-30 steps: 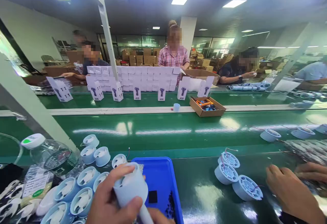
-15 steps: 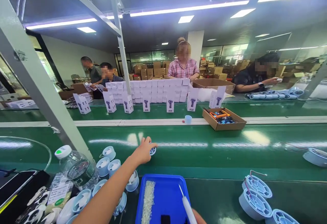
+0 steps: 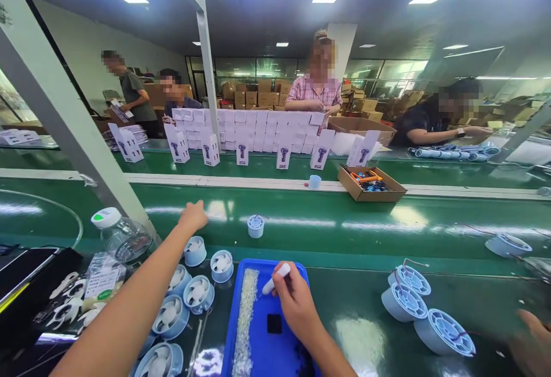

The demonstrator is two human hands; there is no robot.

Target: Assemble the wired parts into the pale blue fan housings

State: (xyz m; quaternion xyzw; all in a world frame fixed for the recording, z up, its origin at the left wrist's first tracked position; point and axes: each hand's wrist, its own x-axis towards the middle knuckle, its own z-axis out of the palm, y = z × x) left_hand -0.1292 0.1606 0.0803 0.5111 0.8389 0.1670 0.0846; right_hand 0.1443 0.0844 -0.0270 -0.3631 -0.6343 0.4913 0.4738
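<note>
Head view: at bottom centre, a white pen-shaped tool (image 3: 275,279) was held in the right hand (image 3: 297,299) over the blue tray (image 3: 236,285), presumably kept ready while the other arm was stretched out. The left hand (image 3: 193,216), left of centre, was extended just beyond the fan units (image 3: 199,295) at lower left; whether anything was gripped by it could not be told. Those units were grouped beside the tray, probably for easy reach. Pale bits (image 3: 244,319) were lined along the tray's left side, apparently separated from the black square (image 3: 274,323). Half a second earlier, a single blue unit (image 3: 255,229) had been gripped by the left hand; now it stood released on the green belt (image 3: 327,208), mid-frame.
</note>
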